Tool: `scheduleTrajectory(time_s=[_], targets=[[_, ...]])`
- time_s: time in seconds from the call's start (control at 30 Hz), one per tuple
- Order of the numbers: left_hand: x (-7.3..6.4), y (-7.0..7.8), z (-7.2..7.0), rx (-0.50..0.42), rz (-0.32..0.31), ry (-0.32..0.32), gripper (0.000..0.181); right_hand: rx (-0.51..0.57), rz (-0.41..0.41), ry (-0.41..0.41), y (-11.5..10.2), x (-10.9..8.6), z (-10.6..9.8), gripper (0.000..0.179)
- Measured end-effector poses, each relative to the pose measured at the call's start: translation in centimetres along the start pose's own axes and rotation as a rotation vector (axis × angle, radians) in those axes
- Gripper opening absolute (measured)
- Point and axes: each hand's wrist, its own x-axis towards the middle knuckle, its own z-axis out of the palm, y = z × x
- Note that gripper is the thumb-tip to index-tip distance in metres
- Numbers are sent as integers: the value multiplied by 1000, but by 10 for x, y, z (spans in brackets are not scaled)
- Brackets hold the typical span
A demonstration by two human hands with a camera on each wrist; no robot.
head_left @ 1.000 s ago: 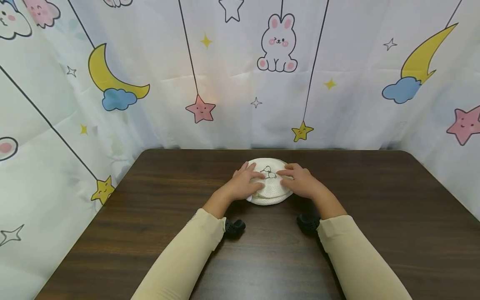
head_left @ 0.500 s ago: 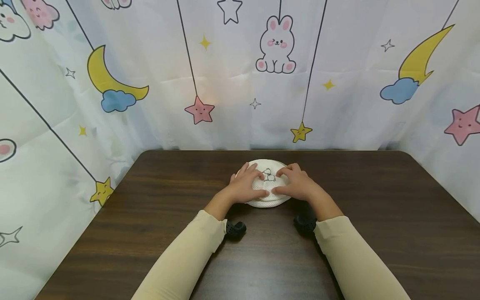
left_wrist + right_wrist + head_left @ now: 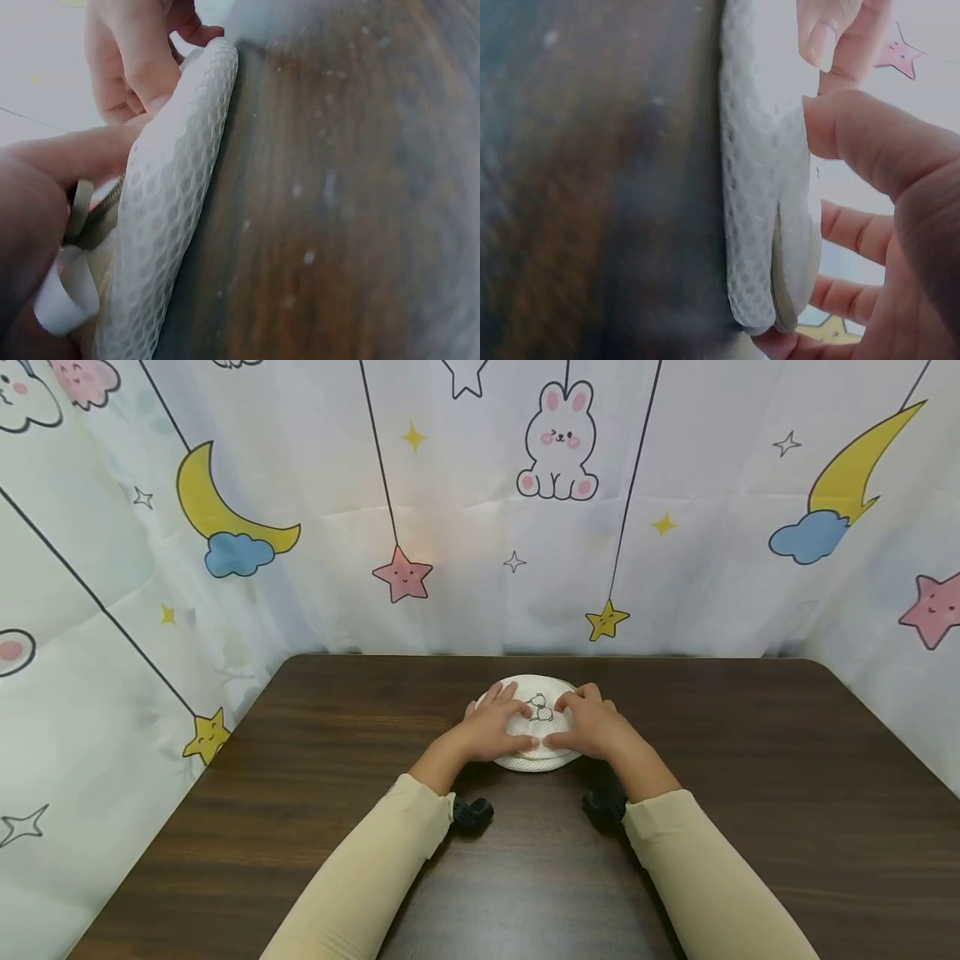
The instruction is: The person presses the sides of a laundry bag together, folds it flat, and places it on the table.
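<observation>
In the head view a round white mesh laundry bag [image 3: 553, 727] with a small line drawing on top lies on the dark wooden table. My left hand [image 3: 487, 728] rests on its left side, fingers spread and thumb on the near part. On the right side my right hand [image 3: 596, 727] touches the top with bent fingers and thumb, the two thumbs close together. The left wrist view shows a zipper pull [image 3: 80, 206] and a white tag loop [image 3: 67, 294] beside the left hand. In the right wrist view one fingertip meets the bag's edge.
Dark wooden tabletop [image 3: 300, 777] extends around the bag. A white curtain [image 3: 465, 527] printed with moons, stars and a rabbit hangs behind and beside the table. A black device [image 3: 472, 816] sits at the left wrist and another [image 3: 604, 810] at the right.
Both thumbs have come closer together on the near part of the bag, and the right hand's fingers have bent more. The bag stays in place.
</observation>
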Motion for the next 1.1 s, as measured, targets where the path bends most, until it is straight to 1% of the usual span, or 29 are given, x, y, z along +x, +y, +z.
scheduleTrajectory(time_s=[0.07, 0.17, 0.27, 0.37, 0.43, 0.5, 0.57, 0.73, 0.8, 0.9, 1.1], targets=[[0, -2, 0, -45, 6, 0, 44, 5, -6, -14, 1, 0, -1, 58], [-1, -7, -2, -155, 6, 3, 39, 21, -19, -39, 4, 1, -3, 58], [-3, -9, -4, -255, -3, 8, 42, 56, -18, -43, 5, 1, -4, 54], [-2, -12, -4, -307, -5, 28, 43, 98, -10, -23, 5, 1, -4, 48], [-1, -12, -4, -325, -3, 38, 42, 100, -1, 0, 5, 2, -3, 43], [0, -12, -4, -325, 1, 49, 40, 78, 14, 23, 3, 2, -2, 39], [1, -12, -4, -306, 6, 66, 38, 41, 39, 42, 1, 2, -1, 36], [2, -7, -6, -249, -4, 105, 34, -18, 113, 61, -3, 2, 2, 38], [1, -5, -7, -233, -8, 101, 33, -31, 128, 67, -4, 3, 3, 38], [1, -4, -7, -205, -4, 78, 31, -45, 138, 75, -4, 4, 5, 38], [1, -5, -5, -191, 25, 41, 33, -47, 157, 82, -6, 3, 6, 38]])
